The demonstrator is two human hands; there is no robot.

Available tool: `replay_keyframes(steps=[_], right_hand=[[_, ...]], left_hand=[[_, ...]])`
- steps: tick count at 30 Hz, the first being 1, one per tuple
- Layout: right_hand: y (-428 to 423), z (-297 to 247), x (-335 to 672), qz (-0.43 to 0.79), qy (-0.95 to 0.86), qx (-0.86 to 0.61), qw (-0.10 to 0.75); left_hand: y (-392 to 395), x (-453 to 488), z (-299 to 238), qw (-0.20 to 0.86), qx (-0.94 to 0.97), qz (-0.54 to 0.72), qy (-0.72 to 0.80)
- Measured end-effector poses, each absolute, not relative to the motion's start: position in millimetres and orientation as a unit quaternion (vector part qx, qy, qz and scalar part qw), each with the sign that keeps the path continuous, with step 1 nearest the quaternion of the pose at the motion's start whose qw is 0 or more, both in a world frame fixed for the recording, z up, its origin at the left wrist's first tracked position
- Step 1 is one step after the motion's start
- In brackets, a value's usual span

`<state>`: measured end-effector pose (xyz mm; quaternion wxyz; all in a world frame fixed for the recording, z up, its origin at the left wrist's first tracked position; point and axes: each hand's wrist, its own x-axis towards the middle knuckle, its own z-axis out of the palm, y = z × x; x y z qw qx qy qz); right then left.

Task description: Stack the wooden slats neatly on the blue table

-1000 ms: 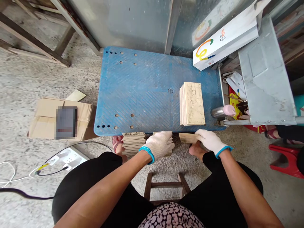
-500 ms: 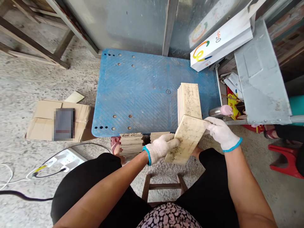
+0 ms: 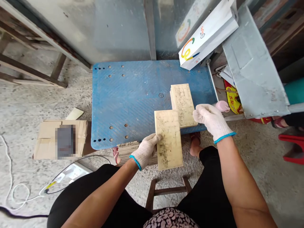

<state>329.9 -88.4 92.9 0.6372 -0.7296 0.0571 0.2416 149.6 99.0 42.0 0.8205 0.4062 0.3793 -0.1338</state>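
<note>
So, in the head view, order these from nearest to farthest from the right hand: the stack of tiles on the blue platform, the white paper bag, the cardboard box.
1. The stack of tiles, just left of the right hand.
2. The white paper bag, beyond it, leaning at the back.
3. The cardboard box, on the floor far left of the blue platform.

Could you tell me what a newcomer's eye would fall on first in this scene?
Most likely the pale rectangular tile that the gloved left hand holds by its edge, in the middle of the view. Behind it lies the bright blue pallet, with a stack of tiles at its right; the gloved right hand hovers just beside that stack.
</note>
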Motion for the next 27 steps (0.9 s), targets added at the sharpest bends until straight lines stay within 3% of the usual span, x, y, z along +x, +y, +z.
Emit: replay_keyframes(steps=[8,17,27], right_hand=[[-116,109,341,0.197,0.068,-0.733,0.647],[-130,118,347,0.180,0.076,-0.687,0.700],[-134,117,349,0.169,0.052,-0.717,0.674]], left_hand=[[95,182,56,0.783,0.421,-0.040,0.457],[74,303,62,0.735,0.479,-0.077,0.474],[64,354,30,0.691,0.519,-0.066,0.499]])
